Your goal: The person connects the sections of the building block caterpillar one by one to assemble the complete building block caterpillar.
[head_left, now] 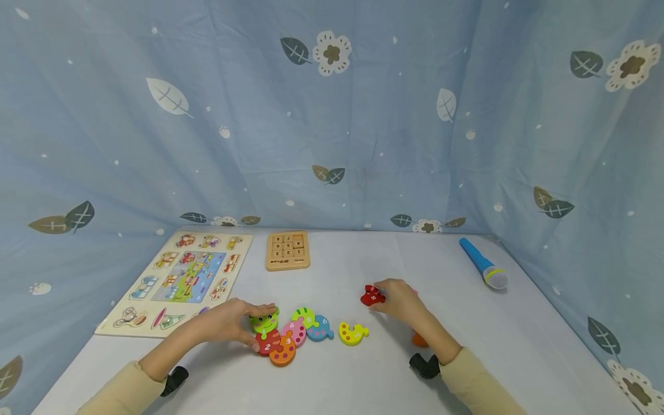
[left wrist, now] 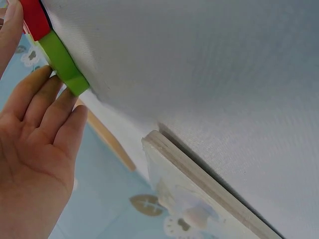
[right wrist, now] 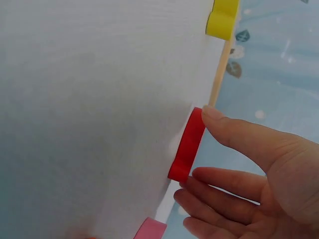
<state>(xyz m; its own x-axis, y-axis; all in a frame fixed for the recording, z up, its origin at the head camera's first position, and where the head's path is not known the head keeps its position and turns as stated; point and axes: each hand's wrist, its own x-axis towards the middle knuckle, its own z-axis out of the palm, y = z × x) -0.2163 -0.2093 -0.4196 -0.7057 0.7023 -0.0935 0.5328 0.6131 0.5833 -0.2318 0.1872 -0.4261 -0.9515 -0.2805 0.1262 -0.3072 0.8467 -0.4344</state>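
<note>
In the head view my left hand [head_left: 226,321] spans the edge of a joined caterpillar puzzle. Its fingertips touch the green smiling head [head_left: 266,324] and its thumb is on the red piece marked 2 [head_left: 267,343]. Curving on to the right are the orange piece [head_left: 282,353], pink piece [head_left: 294,333], green piece [head_left: 303,317] and blue piece [head_left: 319,328]. My right hand [head_left: 400,301] pinches a red puzzle piece [head_left: 371,295] with a white number, low over the table; the right wrist view shows thumb and fingers at its edge. A separate yellow piece [head_left: 351,334] lies between the hands.
A picture peg board [head_left: 129,291] lies at the left, and a wooden number slide puzzle [head_left: 287,265] at the back. At the right back is a blue toy microphone [head_left: 477,257]. An orange piece [head_left: 419,340] and a pink piece [right wrist: 151,229] lie near my right hand.
</note>
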